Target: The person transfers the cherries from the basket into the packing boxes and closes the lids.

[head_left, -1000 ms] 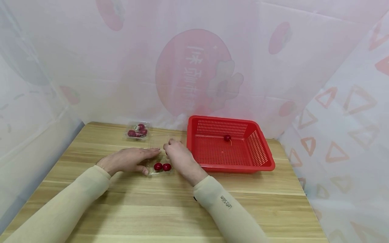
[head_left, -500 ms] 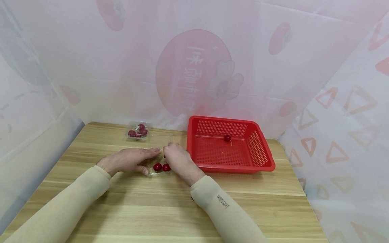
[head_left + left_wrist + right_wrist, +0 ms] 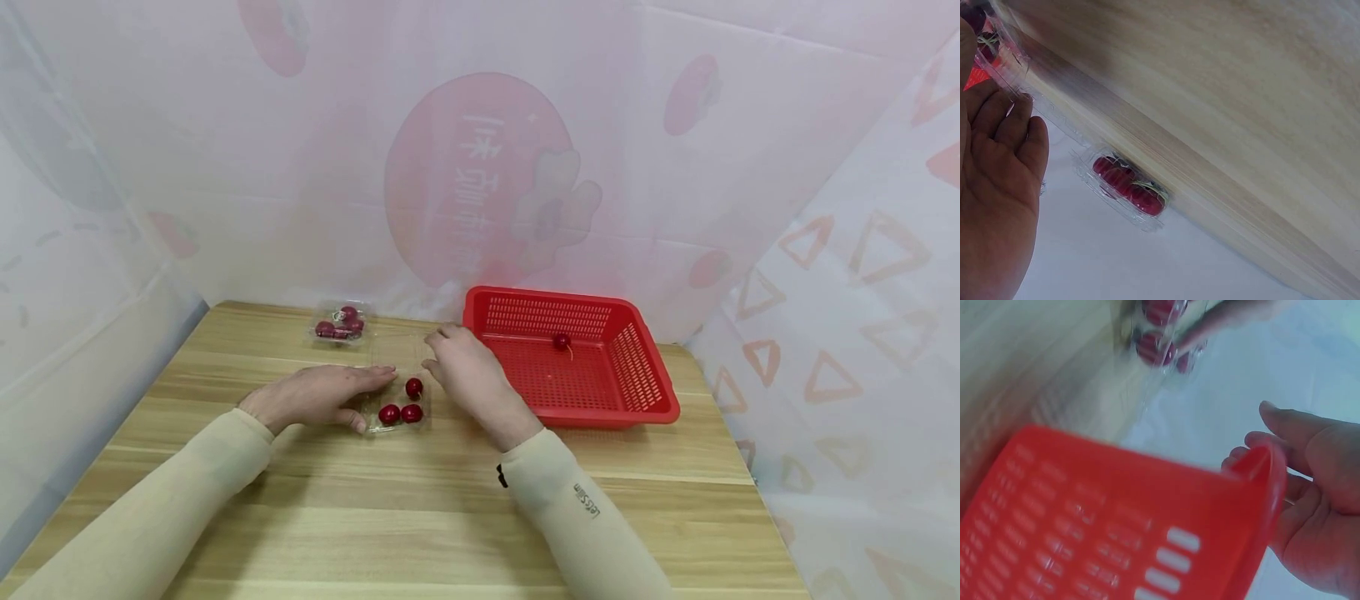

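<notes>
A small clear plastic box (image 3: 395,429) lies with its lid (image 3: 393,346) folded back on the wooden table. Three dark red cherries (image 3: 412,412) sit in its near part. My left hand (image 3: 322,393) rests at the box's left side, thumb apart from the relaxed fingers, which touch the plastic. To the right of the box, my right hand (image 3: 474,373) hovers by the left rim of a red plastic basket (image 3: 577,416), and nothing shows between its loosely bent fingers. One cherry (image 3: 561,341) with a stem lies inside the basket.
Another clear box (image 3: 340,323), closed over several cherries, stands at the table's back left. A printed cloth (image 3: 495,183) hangs behind the wooden table (image 3: 360,517). The basket stands at the back right.
My right hand reached lower over the box, then let go of a cherry there and drew back up and right toward the basket. The left hand stays put.
</notes>
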A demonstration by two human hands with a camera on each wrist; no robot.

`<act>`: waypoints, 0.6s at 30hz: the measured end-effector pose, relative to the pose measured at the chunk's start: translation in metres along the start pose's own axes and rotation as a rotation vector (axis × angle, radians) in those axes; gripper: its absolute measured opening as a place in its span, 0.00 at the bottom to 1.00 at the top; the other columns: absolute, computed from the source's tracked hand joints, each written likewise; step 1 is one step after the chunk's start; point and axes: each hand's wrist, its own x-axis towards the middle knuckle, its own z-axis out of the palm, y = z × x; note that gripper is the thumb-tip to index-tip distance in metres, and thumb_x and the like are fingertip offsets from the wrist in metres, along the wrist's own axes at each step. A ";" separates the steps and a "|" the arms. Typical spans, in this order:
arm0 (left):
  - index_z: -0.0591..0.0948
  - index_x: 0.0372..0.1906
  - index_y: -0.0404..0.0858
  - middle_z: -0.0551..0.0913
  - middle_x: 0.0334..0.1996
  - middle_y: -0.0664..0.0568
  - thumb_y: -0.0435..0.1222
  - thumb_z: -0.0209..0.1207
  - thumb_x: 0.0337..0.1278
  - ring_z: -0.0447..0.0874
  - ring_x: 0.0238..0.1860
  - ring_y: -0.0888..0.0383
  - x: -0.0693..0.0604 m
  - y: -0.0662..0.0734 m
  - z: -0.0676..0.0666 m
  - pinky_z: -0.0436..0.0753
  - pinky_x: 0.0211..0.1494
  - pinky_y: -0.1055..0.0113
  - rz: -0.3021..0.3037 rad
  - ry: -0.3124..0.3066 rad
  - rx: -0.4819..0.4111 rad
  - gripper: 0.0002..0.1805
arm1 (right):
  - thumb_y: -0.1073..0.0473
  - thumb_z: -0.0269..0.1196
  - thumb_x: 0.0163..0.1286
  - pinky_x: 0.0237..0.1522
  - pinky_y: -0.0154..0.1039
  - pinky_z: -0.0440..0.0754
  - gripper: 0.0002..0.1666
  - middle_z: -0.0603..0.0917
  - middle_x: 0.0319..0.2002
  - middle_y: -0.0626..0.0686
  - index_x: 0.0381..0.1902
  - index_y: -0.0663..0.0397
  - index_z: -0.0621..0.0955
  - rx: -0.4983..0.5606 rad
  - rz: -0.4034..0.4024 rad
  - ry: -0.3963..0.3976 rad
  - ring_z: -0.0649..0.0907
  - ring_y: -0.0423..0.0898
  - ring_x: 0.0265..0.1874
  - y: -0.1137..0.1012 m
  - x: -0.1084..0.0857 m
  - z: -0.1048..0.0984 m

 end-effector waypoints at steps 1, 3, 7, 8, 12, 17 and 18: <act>0.69 0.92 0.34 0.70 0.92 0.38 0.56 0.75 0.72 0.74 0.90 0.35 0.000 0.000 0.000 0.78 0.89 0.34 0.000 0.000 0.002 0.54 | 0.52 0.74 0.87 0.74 0.45 0.92 0.22 0.93 0.66 0.56 0.69 0.57 0.90 0.018 0.011 0.003 0.92 0.55 0.67 0.003 -0.001 -0.001; 0.69 0.92 0.34 0.70 0.92 0.38 0.56 0.75 0.72 0.74 0.90 0.34 0.000 -0.001 0.000 0.78 0.89 0.34 0.002 0.001 0.002 0.54 | 0.52 0.74 0.88 0.72 0.47 0.94 0.23 0.92 0.67 0.58 0.70 0.59 0.89 0.047 0.033 0.008 0.92 0.57 0.67 0.011 -0.003 -0.004; 0.69 0.92 0.34 0.70 0.92 0.37 0.56 0.75 0.72 0.74 0.90 0.34 0.000 0.000 0.000 0.78 0.89 0.34 0.001 0.000 -0.003 0.54 | 0.51 0.72 0.88 0.72 0.51 0.94 0.25 0.90 0.70 0.59 0.72 0.60 0.88 0.089 0.095 0.009 0.91 0.59 0.68 0.025 -0.009 -0.009; 0.69 0.92 0.34 0.69 0.92 0.37 0.56 0.75 0.72 0.74 0.90 0.34 0.000 0.001 0.000 0.77 0.89 0.34 0.000 -0.001 -0.004 0.54 | 0.52 0.72 0.89 0.73 0.51 0.94 0.25 0.90 0.70 0.59 0.73 0.60 0.88 0.093 0.109 0.010 0.91 0.59 0.69 0.029 -0.010 -0.009; 0.69 0.92 0.33 0.69 0.92 0.37 0.57 0.75 0.72 0.74 0.90 0.33 -0.001 0.002 0.000 0.78 0.89 0.33 0.000 0.000 -0.005 0.54 | 0.52 0.72 0.89 0.76 0.52 0.93 0.25 0.88 0.73 0.59 0.75 0.58 0.87 0.111 0.173 0.004 0.89 0.58 0.72 0.045 -0.016 -0.011; 0.69 0.92 0.33 0.70 0.92 0.37 0.57 0.75 0.72 0.74 0.89 0.33 -0.002 0.003 -0.001 0.78 0.89 0.33 0.002 0.005 -0.005 0.54 | 0.52 0.72 0.88 0.78 0.53 0.91 0.26 0.88 0.73 0.61 0.75 0.59 0.86 0.126 0.213 0.010 0.89 0.58 0.73 0.068 -0.023 -0.009; 0.69 0.92 0.33 0.70 0.92 0.37 0.57 0.75 0.72 0.74 0.89 0.33 -0.002 0.003 -0.001 0.78 0.89 0.33 0.002 0.005 -0.007 0.54 | 0.53 0.72 0.88 0.78 0.53 0.91 0.26 0.88 0.73 0.61 0.76 0.59 0.86 0.127 0.219 0.012 0.89 0.58 0.73 0.072 -0.024 -0.009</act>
